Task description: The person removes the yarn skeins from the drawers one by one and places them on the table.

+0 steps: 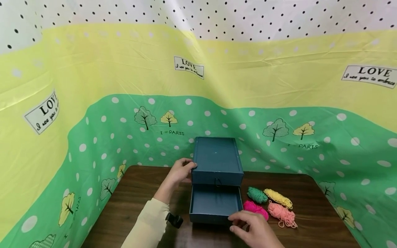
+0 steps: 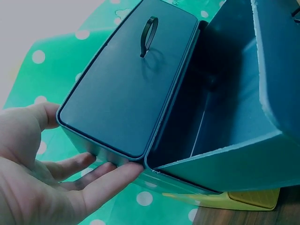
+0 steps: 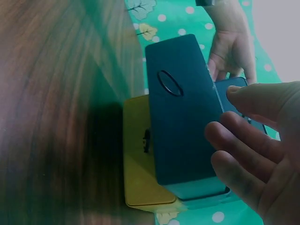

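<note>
A dark blue drawer box (image 1: pixel 217 155) stands on the table with a lower blue drawer (image 1: pixel 215 201) pulled out at the front. My left hand (image 1: pixel 181 170) touches the box's left side; in the left wrist view its thumb lies at the top edge and its extended fingers rest along the side wall. The upper drawer front (image 2: pixel 126 84) is closed and carries a black ring pull (image 2: pixel 149 36). Near the open drawer's front right corner is my right hand (image 1: pixel 255 227), fingers loosely bent and holding nothing; whether the fingertips touch the drawer I cannot tell.
Right of the box lie bundles of yarn: green (image 1: pixel 257 195), yellow (image 1: pixel 278 198), magenta (image 1: pixel 255 209) and salmon pink (image 1: pixel 283 213). A yellow drawer front (image 3: pixel 136 150) sits beneath the open drawer. The patterned cloth (image 1: pixel 161 144) hangs behind the brown table (image 1: pixel 136 186).
</note>
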{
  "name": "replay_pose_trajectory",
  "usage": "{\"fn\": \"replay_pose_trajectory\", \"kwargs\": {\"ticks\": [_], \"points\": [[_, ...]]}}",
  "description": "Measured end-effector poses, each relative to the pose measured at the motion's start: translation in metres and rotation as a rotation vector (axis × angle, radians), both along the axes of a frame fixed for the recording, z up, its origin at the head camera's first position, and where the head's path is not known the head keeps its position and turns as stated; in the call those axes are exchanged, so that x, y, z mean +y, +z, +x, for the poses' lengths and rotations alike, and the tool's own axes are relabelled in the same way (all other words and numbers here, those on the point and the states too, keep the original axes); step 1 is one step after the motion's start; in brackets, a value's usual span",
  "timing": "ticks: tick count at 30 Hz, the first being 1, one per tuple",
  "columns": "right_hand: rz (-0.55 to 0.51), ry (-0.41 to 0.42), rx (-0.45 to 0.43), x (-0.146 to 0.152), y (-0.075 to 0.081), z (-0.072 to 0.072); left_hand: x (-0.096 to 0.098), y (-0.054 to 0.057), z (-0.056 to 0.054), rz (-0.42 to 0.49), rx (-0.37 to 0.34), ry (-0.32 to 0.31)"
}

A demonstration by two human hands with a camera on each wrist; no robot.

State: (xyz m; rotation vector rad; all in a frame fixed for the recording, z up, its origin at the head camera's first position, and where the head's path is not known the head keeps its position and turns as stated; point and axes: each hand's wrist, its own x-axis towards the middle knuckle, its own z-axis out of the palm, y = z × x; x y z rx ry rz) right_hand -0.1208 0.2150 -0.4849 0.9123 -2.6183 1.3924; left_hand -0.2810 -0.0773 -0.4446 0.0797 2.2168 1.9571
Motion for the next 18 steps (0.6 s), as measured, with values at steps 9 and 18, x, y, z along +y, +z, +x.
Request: {"fn": "replay_pose_trajectory", "kwargs": {"ticks": [9,18], "points": [[0.063,0.033,-0.053,-0.008,-0.011,-0.001,-0.001,0.001,0.0,0.005,-0.009,0.008],[0.078,0.056,-0.15,-0.018,-0.025,-0.004,0.0,0.0,0.0,0.027,-0.012,-0.004]]}}
